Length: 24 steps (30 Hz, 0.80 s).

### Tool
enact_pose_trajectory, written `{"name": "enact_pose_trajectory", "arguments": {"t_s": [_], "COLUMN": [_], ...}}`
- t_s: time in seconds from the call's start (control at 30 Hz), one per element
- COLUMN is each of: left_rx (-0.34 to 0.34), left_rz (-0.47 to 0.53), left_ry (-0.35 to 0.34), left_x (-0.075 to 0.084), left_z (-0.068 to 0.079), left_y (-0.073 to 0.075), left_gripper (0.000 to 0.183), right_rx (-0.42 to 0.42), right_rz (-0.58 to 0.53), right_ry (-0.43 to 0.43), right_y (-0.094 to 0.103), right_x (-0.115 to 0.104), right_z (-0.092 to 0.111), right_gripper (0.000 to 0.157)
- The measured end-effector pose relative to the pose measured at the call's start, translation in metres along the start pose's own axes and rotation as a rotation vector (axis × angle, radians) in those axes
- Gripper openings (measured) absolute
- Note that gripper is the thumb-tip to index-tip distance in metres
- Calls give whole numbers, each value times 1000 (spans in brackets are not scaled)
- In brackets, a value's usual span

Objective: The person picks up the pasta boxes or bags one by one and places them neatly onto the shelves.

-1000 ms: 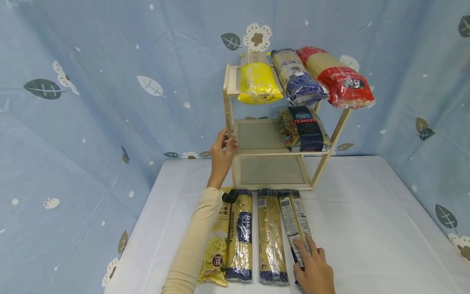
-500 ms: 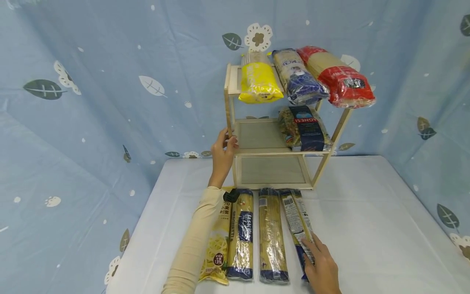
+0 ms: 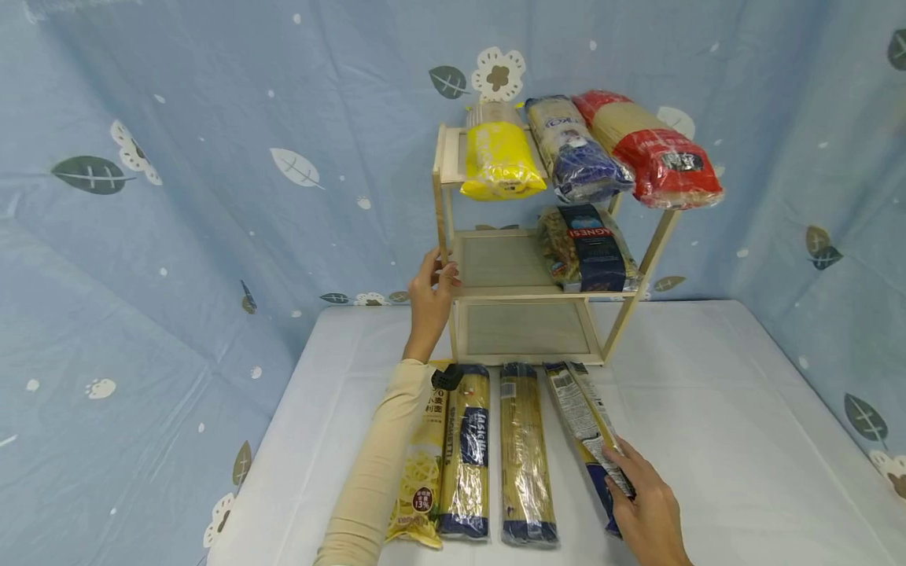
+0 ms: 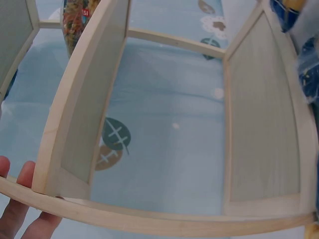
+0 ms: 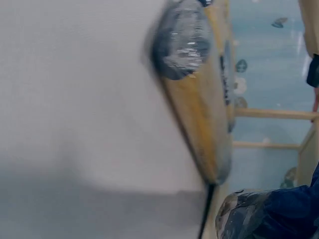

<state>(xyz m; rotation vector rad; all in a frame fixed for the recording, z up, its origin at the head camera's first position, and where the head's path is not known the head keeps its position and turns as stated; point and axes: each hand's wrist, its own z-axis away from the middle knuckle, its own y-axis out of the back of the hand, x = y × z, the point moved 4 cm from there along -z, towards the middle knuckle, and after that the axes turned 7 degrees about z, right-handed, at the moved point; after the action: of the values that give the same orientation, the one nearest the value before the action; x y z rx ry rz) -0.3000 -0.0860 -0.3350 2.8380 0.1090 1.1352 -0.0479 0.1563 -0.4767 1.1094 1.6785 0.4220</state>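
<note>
At the wooden shelf rack [image 3: 442, 212], my left hand [image 3: 430, 303] holds the left upright near the middle shelf; in the left wrist view its fingers [image 4: 26, 174] wrap that wooden bar. My right hand [image 3: 647, 503] grips the lower part of a spaghetti pack [image 3: 582, 417] with printed text and a blue end, tilted on the table. To its left lie a clear spaghetti pack [image 3: 527, 448] with blue ends and another spaghetti pack [image 3: 473, 479] with a blue label. A yellow pasta bag [image 3: 418, 472] is partly hidden by my left sleeve.
Yellow [image 3: 502, 161], blue [image 3: 576, 149] and red [image 3: 647, 149] pasta bags lie on the top shelf, overhanging its front. A bag of coloured pasta [image 3: 589, 248] sits on the middle shelf's right side. A patterned blue curtain [image 3: 212, 196] surrounds the white table [image 3: 743, 440].
My right hand has moved right with the spaghetti pack's near end, so the pack slants more and lies further from its neighbour. My left hand stays on the rack.
</note>
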Motion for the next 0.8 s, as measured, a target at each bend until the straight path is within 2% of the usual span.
{"name": "enact_pose_trajectory", "arguments": {"t_s": [0.23, 0.47, 0.6, 0.8], "left_rx": [5, 15, 10, -8], "left_rz": [-10, -19, -15, -19], "left_ry": [-12, -2, 9, 22], "left_x": [1, 3, 2, 1], "left_z": [1, 2, 1, 1], "left_y": [0, 0, 0, -1], "left_gripper": [27, 26, 28, 28], "right_rx": [53, 146, 151, 148], "right_rz": [-6, -111, -154, -196], "right_ry": [49, 201, 274, 322], "right_y": [22, 43, 56, 74], "right_x": [-14, -33, -44, -61], "right_z": [-6, -12, -17, -24], "right_gripper": [45, 48, 51, 53]}}
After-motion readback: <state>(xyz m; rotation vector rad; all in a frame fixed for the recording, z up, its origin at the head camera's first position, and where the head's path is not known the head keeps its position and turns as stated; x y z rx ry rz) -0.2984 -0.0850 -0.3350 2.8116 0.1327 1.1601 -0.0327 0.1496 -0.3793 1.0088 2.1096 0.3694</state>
